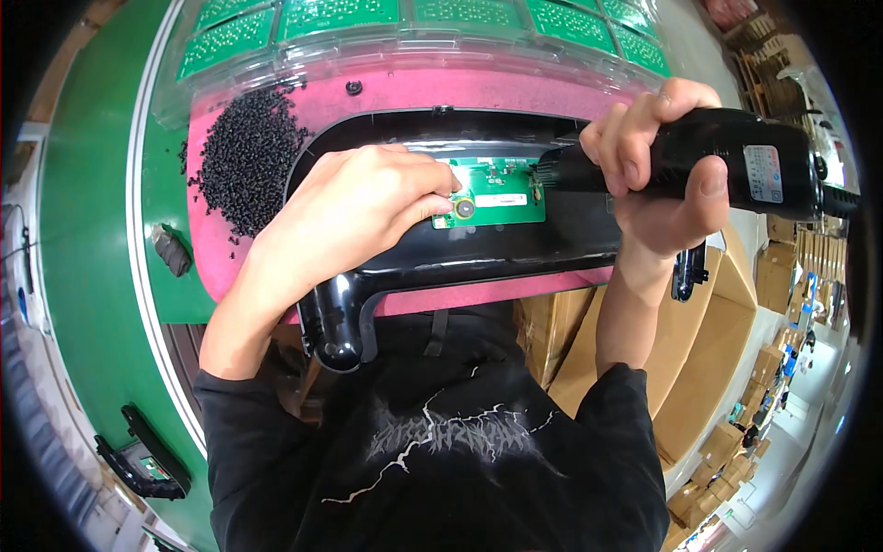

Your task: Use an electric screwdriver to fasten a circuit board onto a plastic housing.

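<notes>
A glossy, elongated shell of moulded black plastic (497,255) rests on a smooth pink mat (333,96). Inside it, a flat, rectangular green circuit board (511,214) meets the bent fingertips of the left hand (368,202) at its left end; whether they pinch it cannot be told. The right hand (635,150), right of the board, grips a corded black cylindrical tool (722,147). Beyond: a grainy heap of small black parts (244,156); a clear plastic tray (391,52).

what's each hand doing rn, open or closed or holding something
Left hand: fingertips at the green circuit board's left end; gripping or just steadying, cannot be told.
Right hand: closed, holding the black corded tool.
</notes>
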`<state>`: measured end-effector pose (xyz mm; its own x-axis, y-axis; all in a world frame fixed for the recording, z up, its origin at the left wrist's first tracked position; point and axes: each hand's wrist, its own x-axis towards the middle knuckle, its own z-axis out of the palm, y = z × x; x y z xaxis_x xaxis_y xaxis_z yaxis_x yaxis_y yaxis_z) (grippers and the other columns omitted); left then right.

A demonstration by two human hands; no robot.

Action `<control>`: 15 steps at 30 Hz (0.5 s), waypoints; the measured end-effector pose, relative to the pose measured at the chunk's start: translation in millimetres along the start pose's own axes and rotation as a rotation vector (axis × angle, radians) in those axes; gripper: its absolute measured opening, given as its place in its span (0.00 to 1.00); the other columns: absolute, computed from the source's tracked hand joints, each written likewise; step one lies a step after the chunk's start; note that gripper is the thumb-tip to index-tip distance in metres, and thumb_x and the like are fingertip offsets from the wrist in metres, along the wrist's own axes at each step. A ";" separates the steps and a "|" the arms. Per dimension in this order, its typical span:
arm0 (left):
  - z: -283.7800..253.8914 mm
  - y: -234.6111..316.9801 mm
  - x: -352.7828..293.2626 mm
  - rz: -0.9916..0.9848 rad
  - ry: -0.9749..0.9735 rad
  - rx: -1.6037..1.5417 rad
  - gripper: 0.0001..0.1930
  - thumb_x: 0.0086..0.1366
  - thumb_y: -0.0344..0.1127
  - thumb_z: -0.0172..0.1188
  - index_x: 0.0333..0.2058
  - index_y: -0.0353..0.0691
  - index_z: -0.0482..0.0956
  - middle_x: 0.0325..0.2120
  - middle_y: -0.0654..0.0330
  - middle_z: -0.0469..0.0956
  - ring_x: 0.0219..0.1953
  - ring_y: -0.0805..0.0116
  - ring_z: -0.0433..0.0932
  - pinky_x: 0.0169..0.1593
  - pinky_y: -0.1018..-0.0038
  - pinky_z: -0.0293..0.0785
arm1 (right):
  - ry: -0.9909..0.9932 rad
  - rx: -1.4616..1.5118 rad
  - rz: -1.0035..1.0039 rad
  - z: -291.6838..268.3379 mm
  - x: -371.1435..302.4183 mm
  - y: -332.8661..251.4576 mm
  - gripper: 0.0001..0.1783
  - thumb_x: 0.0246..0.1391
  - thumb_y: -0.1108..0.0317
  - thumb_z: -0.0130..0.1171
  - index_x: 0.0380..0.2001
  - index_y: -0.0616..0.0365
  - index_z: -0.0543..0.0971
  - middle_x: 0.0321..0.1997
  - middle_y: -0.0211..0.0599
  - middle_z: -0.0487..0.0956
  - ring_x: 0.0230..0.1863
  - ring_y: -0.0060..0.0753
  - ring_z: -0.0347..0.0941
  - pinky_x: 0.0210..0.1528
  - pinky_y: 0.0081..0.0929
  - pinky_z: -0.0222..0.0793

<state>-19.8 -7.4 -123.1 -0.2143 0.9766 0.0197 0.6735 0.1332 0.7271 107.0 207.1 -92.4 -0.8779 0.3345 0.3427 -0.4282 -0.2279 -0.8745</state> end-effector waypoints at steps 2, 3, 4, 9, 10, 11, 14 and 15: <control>1.2 -0.2 -0.8 -0.007 0.003 -0.003 0.09 0.61 0.37 0.62 0.36 0.40 0.81 0.37 0.61 0.84 0.39 0.56 0.82 0.40 0.64 0.78 | -0.012 0.019 0.010 -0.6 0.6 2.0 0.23 0.56 0.55 0.59 0.45 0.62 0.69 0.18 0.33 0.69 0.16 0.20 0.59 0.20 0.22 0.58; 1.0 -0.3 -0.5 -0.013 -0.001 0.006 0.09 0.61 0.37 0.62 0.37 0.40 0.81 0.37 0.61 0.84 0.38 0.57 0.82 0.40 0.64 0.78 | -0.016 0.017 0.019 -0.3 1.9 2.2 0.23 0.56 0.55 0.59 0.45 0.62 0.69 0.18 0.32 0.68 0.16 0.20 0.59 0.20 0.21 0.57; 0.6 -0.7 -0.3 -0.018 -0.005 0.015 0.08 0.61 0.36 0.62 0.37 0.40 0.81 0.38 0.61 0.84 0.38 0.57 0.82 0.40 0.65 0.78 | -0.020 0.015 0.029 -0.2 2.7 2.6 0.23 0.56 0.54 0.59 0.45 0.62 0.69 0.17 0.32 0.68 0.16 0.19 0.58 0.19 0.21 0.57; -0.8 0.0 0.9 -0.035 -0.034 0.012 0.08 0.62 0.36 0.61 0.38 0.40 0.81 0.38 0.61 0.84 0.39 0.57 0.82 0.40 0.65 0.78 | 0.001 -0.080 0.070 1.3 -1.6 4.4 0.25 0.55 0.48 0.58 0.43 0.59 0.70 0.17 0.27 0.66 0.15 0.19 0.57 0.21 0.21 0.54; -0.9 0.0 1.6 -0.021 -0.023 0.007 0.08 0.63 0.36 0.61 0.38 0.40 0.81 0.38 0.61 0.84 0.39 0.57 0.82 0.40 0.64 0.78 | -0.028 -0.021 0.037 0.8 -0.6 4.0 0.23 0.56 0.54 0.60 0.45 0.62 0.69 0.18 0.31 0.68 0.16 0.19 0.59 0.20 0.19 0.57; -2.0 1.1 2.6 -0.016 -0.025 0.007 0.08 0.63 0.36 0.61 0.38 0.40 0.81 0.38 0.61 0.84 0.39 0.57 0.82 0.40 0.64 0.78 | -0.025 -0.024 0.035 2.3 -0.3 3.9 0.23 0.56 0.54 0.60 0.45 0.62 0.69 0.18 0.31 0.68 0.16 0.19 0.59 0.20 0.19 0.57; -2.2 1.2 3.5 -0.033 -0.055 0.009 0.08 0.63 0.36 0.60 0.37 0.40 0.81 0.38 0.61 0.84 0.40 0.57 0.82 0.41 0.64 0.78 | 0.059 -0.074 -0.006 10.0 -1.5 5.3 0.23 0.56 0.55 0.61 0.45 0.62 0.69 0.18 0.31 0.68 0.16 0.19 0.60 0.21 0.19 0.58; 0.1 -2.0 1.4 -0.028 -0.025 -0.007 0.08 0.63 0.36 0.61 0.36 0.39 0.81 0.37 0.60 0.84 0.39 0.57 0.82 0.41 0.65 0.78 | 0.062 -0.156 0.006 13.9 -1.8 4.8 0.25 0.56 0.49 0.58 0.44 0.59 0.69 0.17 0.28 0.66 0.16 0.20 0.59 0.23 0.21 0.56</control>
<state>-21.4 -6.2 -124.5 -0.2157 0.9763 -0.0179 0.6622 0.1598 0.7321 103.5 192.7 -92.4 -0.8635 0.3904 0.3193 -0.3800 -0.0875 -0.9208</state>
